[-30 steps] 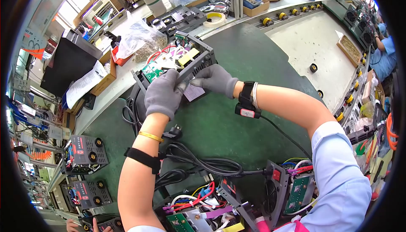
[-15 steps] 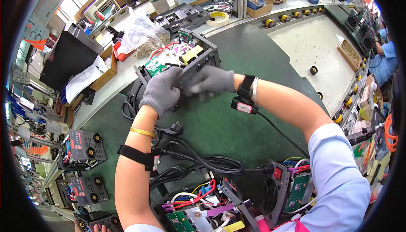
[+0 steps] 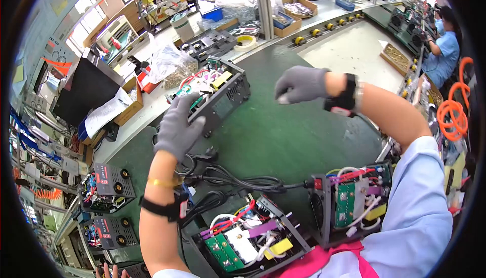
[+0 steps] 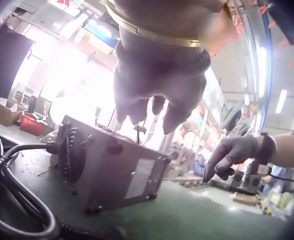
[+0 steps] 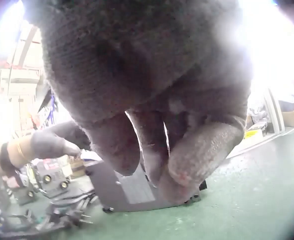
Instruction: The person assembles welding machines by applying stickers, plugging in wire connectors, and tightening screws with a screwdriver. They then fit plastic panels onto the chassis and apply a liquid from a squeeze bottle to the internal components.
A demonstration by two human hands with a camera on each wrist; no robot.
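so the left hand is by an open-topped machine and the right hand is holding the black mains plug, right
Not quite: the right hand isn't holding the black mains plug; the head view shows it lying on the green bench. The left hand is by an open-topped machine.

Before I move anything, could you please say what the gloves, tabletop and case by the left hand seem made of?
Gloves: matte grey knit, judging by the fine ribbing. Case: dark satin, probably painted metal from its flat panels and slotted vents, though possibly plastic. Tabletop: green, perhaps rubber matting, from its even, soft sheen.
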